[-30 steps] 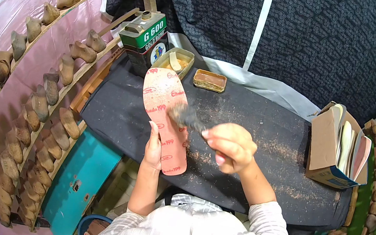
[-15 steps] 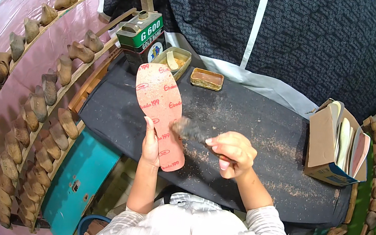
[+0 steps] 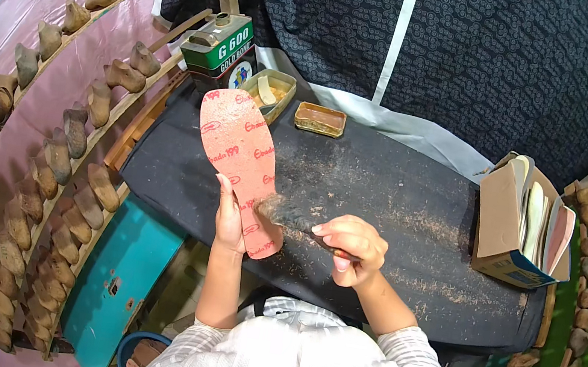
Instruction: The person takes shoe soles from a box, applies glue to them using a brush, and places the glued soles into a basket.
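Observation:
My left hand [image 3: 229, 221] is closed on the lower left edge of a pinkish-orange shoe insole sheet [image 3: 232, 127], holding it tilted above the table with its printed face up. The upper part of that face looks shiny and wet in spots. Between the thumb and fingers of my right hand [image 3: 355, 249] is a dark, worn brush [image 3: 293, 216]. Its frayed bristles touch the insole sheet near the right edge, below the middle. Part of the brush handle is hidden by my fingers.
On the dark-covered table [image 3: 395, 221], scattered with brown crumbs, stand a green and black metal can [image 3: 216, 50], a tub [image 3: 276, 101] with a pale scraper-like piece, and a small brown tray [image 3: 320, 120]. A cardboard box [image 3: 508, 223] holds insoles. Racks of wooden shoe lasts [image 3: 75, 132] flank both sides.
The insole sheet has shifted slightly up and left, its top leaning further left. The brush has moved a little down and left across it. Both hands keep their holds.

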A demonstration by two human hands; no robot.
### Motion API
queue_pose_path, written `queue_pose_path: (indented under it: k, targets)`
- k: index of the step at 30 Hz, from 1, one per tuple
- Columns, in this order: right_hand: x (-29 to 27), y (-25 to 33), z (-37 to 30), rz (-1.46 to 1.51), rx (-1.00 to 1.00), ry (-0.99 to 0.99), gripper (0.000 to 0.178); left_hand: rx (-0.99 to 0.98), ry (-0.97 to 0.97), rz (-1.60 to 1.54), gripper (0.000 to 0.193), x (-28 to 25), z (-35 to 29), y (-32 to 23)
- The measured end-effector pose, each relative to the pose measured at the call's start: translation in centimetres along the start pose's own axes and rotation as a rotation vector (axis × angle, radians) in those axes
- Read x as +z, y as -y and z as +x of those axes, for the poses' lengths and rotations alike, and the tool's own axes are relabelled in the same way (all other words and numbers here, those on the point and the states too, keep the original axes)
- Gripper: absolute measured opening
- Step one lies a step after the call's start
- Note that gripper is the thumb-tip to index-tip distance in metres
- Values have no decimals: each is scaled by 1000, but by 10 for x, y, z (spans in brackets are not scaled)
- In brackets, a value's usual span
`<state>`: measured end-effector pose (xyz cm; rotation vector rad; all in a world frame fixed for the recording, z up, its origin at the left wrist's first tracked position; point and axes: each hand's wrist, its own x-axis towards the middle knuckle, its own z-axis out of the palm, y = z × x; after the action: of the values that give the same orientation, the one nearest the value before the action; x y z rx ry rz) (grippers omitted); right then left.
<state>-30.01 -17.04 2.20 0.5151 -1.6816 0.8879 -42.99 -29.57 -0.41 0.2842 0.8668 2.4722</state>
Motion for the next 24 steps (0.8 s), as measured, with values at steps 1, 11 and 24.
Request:
queue_pose_path:
  k: [1, 11, 24]
  targets:
    - [0, 1, -1, 4, 14, -21, 17, -8, 35, -13, 61, -2, 0, 0]
    - [3, 4, 12, -62, -69, 79, 21, -59, 27, -116, 63, 7, -1, 1]
    - [-1, 3, 12, -129, -74, 118, 23, -53, 377, -116, 63, -8, 6, -4]
